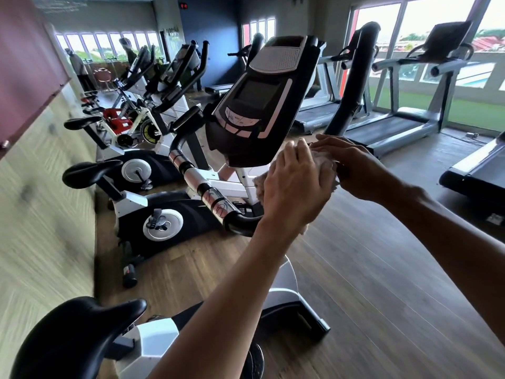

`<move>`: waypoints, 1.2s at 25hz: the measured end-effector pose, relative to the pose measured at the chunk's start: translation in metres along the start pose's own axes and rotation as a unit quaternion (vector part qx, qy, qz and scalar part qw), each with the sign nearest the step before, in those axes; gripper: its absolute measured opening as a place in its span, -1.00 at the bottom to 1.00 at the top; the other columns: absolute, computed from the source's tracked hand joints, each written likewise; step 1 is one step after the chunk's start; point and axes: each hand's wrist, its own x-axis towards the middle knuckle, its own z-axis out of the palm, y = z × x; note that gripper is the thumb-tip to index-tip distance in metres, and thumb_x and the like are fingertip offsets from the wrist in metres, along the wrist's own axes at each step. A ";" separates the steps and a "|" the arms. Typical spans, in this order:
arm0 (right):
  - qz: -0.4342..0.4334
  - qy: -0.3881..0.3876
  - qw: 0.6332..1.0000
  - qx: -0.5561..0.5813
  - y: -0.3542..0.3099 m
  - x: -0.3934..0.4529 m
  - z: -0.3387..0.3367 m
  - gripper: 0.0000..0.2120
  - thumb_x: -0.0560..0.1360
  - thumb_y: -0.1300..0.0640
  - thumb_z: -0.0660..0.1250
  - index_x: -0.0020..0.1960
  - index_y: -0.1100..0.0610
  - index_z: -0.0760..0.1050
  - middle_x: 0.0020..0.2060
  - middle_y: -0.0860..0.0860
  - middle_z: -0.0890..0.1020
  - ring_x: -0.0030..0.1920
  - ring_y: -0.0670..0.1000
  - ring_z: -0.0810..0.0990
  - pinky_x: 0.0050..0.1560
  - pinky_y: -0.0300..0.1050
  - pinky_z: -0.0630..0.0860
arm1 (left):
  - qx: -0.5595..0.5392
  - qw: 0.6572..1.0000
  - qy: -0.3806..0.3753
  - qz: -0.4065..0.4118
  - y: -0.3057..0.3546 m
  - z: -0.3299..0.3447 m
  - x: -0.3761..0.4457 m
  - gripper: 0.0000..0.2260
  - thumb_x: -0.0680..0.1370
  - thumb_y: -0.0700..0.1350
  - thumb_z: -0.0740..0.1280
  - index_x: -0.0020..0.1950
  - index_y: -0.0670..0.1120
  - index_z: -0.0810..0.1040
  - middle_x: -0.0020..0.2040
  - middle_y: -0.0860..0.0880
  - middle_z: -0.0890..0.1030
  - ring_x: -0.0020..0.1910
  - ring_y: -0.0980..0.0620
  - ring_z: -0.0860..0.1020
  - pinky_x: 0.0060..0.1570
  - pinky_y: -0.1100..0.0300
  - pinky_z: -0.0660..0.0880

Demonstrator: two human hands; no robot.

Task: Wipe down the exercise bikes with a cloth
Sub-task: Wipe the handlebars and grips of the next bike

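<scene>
Just below the lower edge of the console on the nearest exercise bike, you have the cloth bunched between both hands. Your left hand is curled around its near side with the back of the hand toward you; your right hand comes in from the right with its fingers bent over the top of the wad, so both hands are closed on the cloth and neither is free. Only small pale patches of cloth show between and under your fingers; how it is folded you cannot tell. What the next move turns on: the console lies up and to the left of your grip, its long axis slanting from the lower edge near your hands up and away toward the speaker grille at the top. Your left hand is the nearer one to that lower edge, almost under it, while the chrome-banded left handlebar runs down and left of the same hand. The black right handlebar rises just behind your right hand. A wipe from here would probably start at the console's bottom edge and travel up its face.
</scene>
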 end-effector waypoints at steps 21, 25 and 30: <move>0.107 -0.046 0.993 -0.027 -0.088 0.028 0.024 -0.76 0.63 -0.04 0.25 0.25 -0.07 0.58 0.25 -0.10 0.62 0.34 0.02 0.48 0.45 0.08 0.24 | -0.127 0.962 0.122 -0.208 -0.065 -0.010 -0.062 -0.71 0.65 0.18 0.15 0.22 0.02 0.24 0.27 -0.15 0.40 0.28 -0.14 0.46 0.14 -0.18 0.56; 0.111 0.000 0.990 -0.089 -0.089 0.023 0.032 -0.76 0.61 -0.09 0.21 0.14 -0.07 0.61 0.13 -0.13 0.67 0.24 0.01 0.55 0.41 0.05 0.26 | -0.171 0.949 0.072 -0.254 -0.054 -0.007 -0.066 -0.67 0.63 0.13 0.07 0.18 -0.09 0.41 0.44 -0.13 0.21 0.47 -0.12 0.19 0.43 -0.18 0.28; 0.128 0.015 0.983 -0.128 -0.095 0.024 0.037 -0.75 0.60 -0.10 0.20 0.08 -0.09 0.64 0.08 -0.18 0.67 0.21 0.00 0.55 0.32 0.03 0.30 | -0.078 0.980 0.062 -0.171 -0.098 -0.004 -0.069 -0.54 0.68 0.09 0.10 0.51 -0.06 0.47 0.46 -0.13 0.35 0.47 -0.04 0.28 0.43 0.11 0.29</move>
